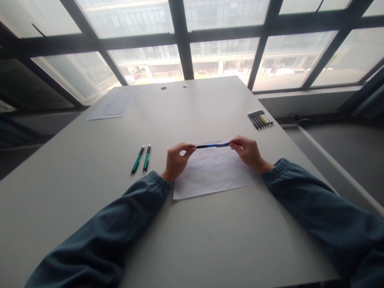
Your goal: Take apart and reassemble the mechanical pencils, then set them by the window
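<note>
A blue pen [212, 145] with a black grip lies level between my two hands, above a sheet of paper [207, 180] with faint marks on it. Its dark grip end is pinched in the fingertips of my left hand [177, 160]. The fingers of my right hand [247, 152] close on the opposite, blue end. To the left of my left hand, two green pens [137, 161] with black grips rest side by side on the white table [192, 232].
A row of several dark pens [260, 119], with a yellow patch among them, lies near the table's right edge. More papers [111, 105] lie at the far left. Two round holes [163, 88] show near the far edge, before large windows.
</note>
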A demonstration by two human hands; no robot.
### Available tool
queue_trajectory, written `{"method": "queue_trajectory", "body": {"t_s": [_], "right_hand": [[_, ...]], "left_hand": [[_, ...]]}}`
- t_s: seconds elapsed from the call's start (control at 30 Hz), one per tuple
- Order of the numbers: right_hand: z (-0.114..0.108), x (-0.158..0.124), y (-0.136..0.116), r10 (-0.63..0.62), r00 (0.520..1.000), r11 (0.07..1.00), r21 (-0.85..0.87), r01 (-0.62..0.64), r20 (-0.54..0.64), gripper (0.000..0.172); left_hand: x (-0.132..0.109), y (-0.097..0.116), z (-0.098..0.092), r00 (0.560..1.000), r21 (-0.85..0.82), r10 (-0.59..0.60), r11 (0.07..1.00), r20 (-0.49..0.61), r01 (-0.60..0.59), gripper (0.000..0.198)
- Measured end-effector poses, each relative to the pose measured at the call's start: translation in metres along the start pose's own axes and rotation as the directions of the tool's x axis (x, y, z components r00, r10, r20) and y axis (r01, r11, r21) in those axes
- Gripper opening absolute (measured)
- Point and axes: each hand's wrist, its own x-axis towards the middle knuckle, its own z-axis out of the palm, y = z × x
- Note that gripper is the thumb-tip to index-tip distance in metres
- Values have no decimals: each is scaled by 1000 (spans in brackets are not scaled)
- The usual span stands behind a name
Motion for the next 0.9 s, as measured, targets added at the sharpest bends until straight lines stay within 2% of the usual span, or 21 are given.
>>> {"method": "queue_trajectory", "body": {"t_s": [0.9], "right_hand": [[-2,0,-2,-9,1000,1000,-24,9,18,21]], "left_hand": [[0,-3,0,1000,-23,-15,1000,15,15,20]]}}
